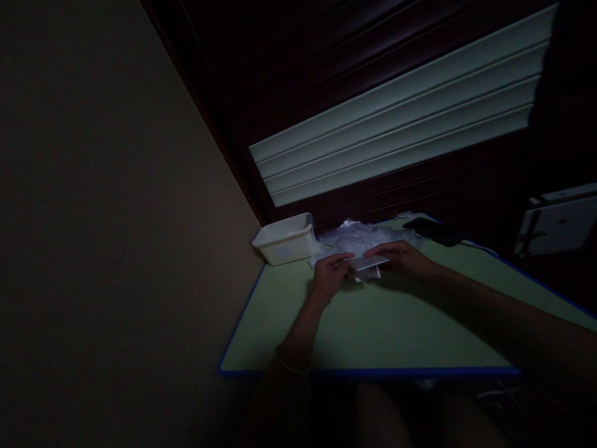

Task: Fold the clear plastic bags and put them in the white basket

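Observation:
My left hand (329,277) pinches the left end of a flat, pale piece (367,262), and my right hand (402,257) grips its right side. The piece is held above the green tabletop (368,330), between both hands. It looks thin and light grey; what it is made of is too dark to tell. Just behind the hands lies a heap of crumpled clear plastic bags (359,235). Some shiny plastic also shows beneath the piece. The undersides of the fingers are partly hidden.
A white bin (286,241) stands at the table's back left, beside the wall (140,249). Dark objects (433,230) and a pale cable (480,248) lie at the back right. The tabletop has a blue edge (373,373) near my legs.

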Demonstrator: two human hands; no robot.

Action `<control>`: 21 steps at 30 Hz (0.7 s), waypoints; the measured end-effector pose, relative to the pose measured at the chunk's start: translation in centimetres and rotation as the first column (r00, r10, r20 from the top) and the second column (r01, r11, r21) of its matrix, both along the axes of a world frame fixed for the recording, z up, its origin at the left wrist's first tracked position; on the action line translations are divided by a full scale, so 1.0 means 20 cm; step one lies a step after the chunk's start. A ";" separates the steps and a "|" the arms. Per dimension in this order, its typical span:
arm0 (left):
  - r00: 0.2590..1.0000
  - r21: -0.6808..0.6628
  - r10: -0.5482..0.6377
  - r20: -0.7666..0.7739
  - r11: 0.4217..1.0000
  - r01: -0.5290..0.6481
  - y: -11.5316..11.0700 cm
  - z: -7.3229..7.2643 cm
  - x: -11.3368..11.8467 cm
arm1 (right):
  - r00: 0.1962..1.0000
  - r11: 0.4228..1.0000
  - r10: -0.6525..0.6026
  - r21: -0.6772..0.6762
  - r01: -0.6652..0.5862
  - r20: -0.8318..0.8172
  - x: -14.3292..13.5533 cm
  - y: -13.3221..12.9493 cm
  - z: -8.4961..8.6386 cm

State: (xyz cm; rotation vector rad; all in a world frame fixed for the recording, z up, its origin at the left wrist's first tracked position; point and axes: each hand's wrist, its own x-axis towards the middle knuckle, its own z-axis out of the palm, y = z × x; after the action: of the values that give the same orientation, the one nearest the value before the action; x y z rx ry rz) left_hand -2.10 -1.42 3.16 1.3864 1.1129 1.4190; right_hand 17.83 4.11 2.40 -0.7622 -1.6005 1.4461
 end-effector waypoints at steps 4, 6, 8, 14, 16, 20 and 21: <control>0.997 -0.068 -0.038 0.073 0.997 0.043 0.02 -0.02 -0.01 | 0.990 0.975 -0.075 0.218 0.048 0.116 0.02 0.01 0.00; 0.989 -0.122 -0.053 0.137 0.990 0.070 0.03 -0.04 -0.01 | 0.978 0.941 -0.122 0.334 0.059 0.171 0.02 0.00 0.01; 0.981 -0.156 -0.083 0.176 0.982 0.111 0.04 -0.05 -0.01 | 0.968 0.908 -0.154 0.415 0.059 0.198 0.02 -0.01 0.02; 0.987 -0.181 -0.042 0.154 0.981 0.070 0.04 -0.06 0.00 | 0.962 0.836 -0.167 0.548 0.022 0.218 0.02 -0.05 0.03; 0.986 -0.188 -0.020 0.164 0.981 0.051 0.04 -0.06 0.00 | 0.970 0.842 -0.142 0.540 0.013 0.198 0.03 -0.05 0.03; 0.985 -0.171 0.001 0.171 0.985 0.029 0.05 -0.06 0.00 | 0.992 0.935 -0.092 0.351 0.058 0.082 0.03 -0.03 0.03; 0.985 -0.163 0.005 0.170 0.986 0.023 0.05 -0.07 0.00 | 0.995 0.956 -0.081 0.285 0.064 0.049 0.02 -0.03 0.03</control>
State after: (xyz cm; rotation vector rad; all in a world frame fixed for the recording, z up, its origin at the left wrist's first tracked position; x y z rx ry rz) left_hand -2.17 -0.35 1.85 1.1306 1.0848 1.3783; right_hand 18.27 3.60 2.90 -0.6940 -1.7601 1.1186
